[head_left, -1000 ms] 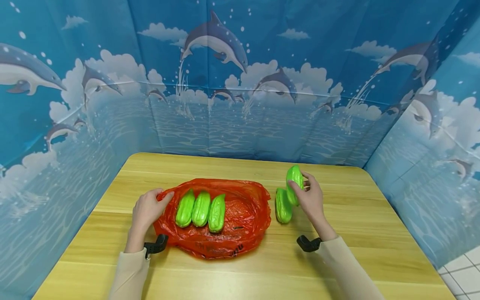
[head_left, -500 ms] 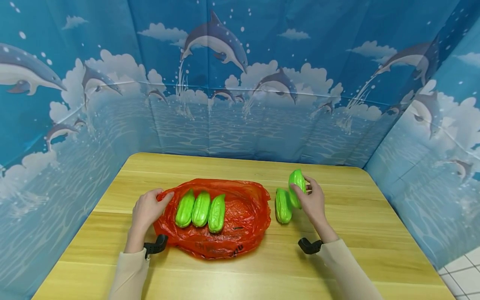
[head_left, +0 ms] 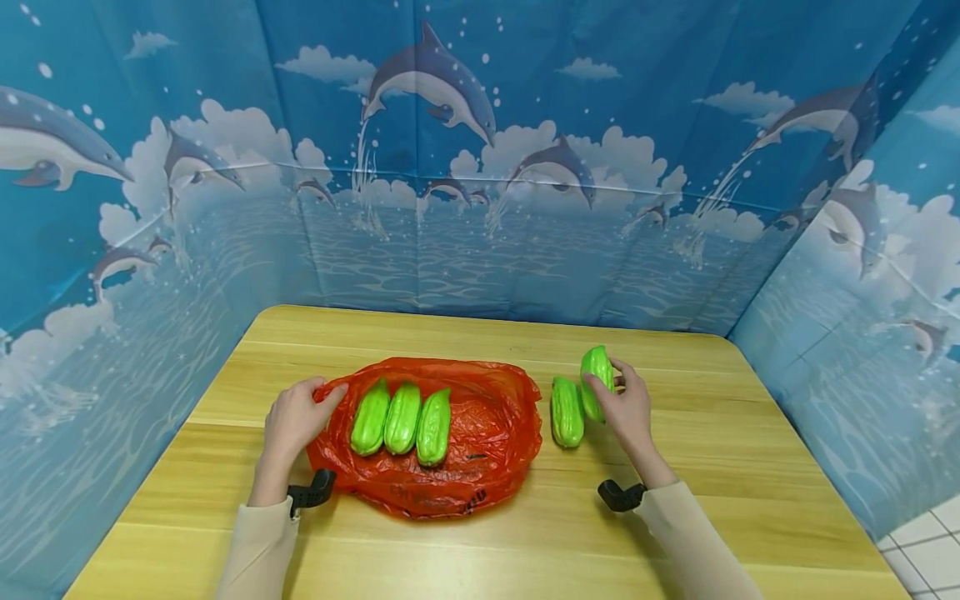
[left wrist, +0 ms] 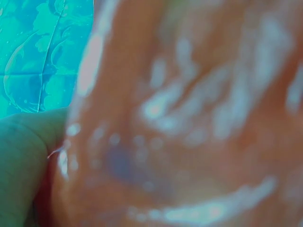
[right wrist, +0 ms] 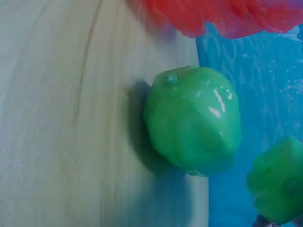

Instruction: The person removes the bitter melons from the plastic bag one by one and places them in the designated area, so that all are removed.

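A red plastic bag (head_left: 487, 425) lies spread on the table, and three green bitter melons (head_left: 402, 417) sit side by side on its left half. At the bag's left edge, my left hand (head_left: 294, 421) pinches the plastic between thumb and fingers; the film fills most of the left wrist view. My right hand (head_left: 626, 408) grips another green bitter melon (head_left: 597, 371) just above the table, its tip pointing away. Close to its left, one more bitter melon (head_left: 567, 412) lies on the wood; the right wrist view shows that melon (right wrist: 194, 120) end-on.
The wooden table (head_left: 712, 467) has its far edge near a blue dolphin-print curtain (head_left: 480, 250), which also hangs on both sides. Black wrist cameras (head_left: 621, 495) sit on both wrists. White floor tiles (head_left: 926, 550) show at the lower right.
My right hand has moved a little to the right and nearer, bringing the held bitter melon lower beside the one on the table. My left hand and the bag have stayed put.
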Demonstrator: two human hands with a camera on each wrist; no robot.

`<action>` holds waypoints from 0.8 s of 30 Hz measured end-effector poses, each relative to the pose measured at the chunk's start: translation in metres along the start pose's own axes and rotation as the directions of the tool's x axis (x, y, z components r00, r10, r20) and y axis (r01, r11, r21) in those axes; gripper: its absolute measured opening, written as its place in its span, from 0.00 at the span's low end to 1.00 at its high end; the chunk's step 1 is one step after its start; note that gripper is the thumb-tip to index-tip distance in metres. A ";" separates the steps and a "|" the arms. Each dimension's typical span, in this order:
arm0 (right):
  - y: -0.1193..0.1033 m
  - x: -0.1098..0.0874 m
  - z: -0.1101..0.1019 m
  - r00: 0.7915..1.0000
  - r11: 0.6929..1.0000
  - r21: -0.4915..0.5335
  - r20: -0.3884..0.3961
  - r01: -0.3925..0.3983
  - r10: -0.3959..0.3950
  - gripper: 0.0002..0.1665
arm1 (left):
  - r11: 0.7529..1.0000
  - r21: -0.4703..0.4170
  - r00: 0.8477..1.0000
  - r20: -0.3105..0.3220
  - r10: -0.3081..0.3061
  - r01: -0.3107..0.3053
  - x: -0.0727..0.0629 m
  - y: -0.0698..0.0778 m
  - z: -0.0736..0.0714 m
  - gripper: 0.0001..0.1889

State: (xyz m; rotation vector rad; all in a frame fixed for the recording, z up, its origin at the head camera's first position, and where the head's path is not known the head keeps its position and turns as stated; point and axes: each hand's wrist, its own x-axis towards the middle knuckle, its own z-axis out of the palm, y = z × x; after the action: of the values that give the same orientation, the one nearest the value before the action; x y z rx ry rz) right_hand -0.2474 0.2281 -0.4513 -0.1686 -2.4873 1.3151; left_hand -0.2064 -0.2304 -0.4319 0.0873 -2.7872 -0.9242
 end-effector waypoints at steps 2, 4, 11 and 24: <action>0.001 0.000 0.000 1.000 1.000 -0.005 0.001 -0.005 0.005 0.39 | 1.000 0.002 1.000 -0.004 0.001 -0.001 0.000 0.000 0.000 0.21; 0.003 -0.001 0.000 1.000 1.000 -0.014 0.005 -0.014 0.014 0.39 | 1.000 0.003 1.000 -0.004 0.003 -0.003 -0.001 0.000 0.000 0.21; 0.008 -0.001 0.002 0.999 0.998 -0.035 0.011 -0.043 0.044 0.40 | 1.000 0.007 1.000 0.004 -0.006 0.006 -0.001 0.000 0.000 0.21; 0.021 -0.001 0.004 0.997 0.996 -0.063 0.026 -0.066 0.068 0.40 | 1.000 -0.004 1.000 0.009 -0.009 0.009 0.000 0.000 0.001 0.21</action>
State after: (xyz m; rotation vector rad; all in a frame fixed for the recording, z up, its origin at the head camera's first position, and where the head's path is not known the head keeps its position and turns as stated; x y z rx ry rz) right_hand -0.2489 0.2363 -0.4709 -0.2518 -2.5679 1.2756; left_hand -0.2064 -0.2299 -0.4329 0.0960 -2.7950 -0.9342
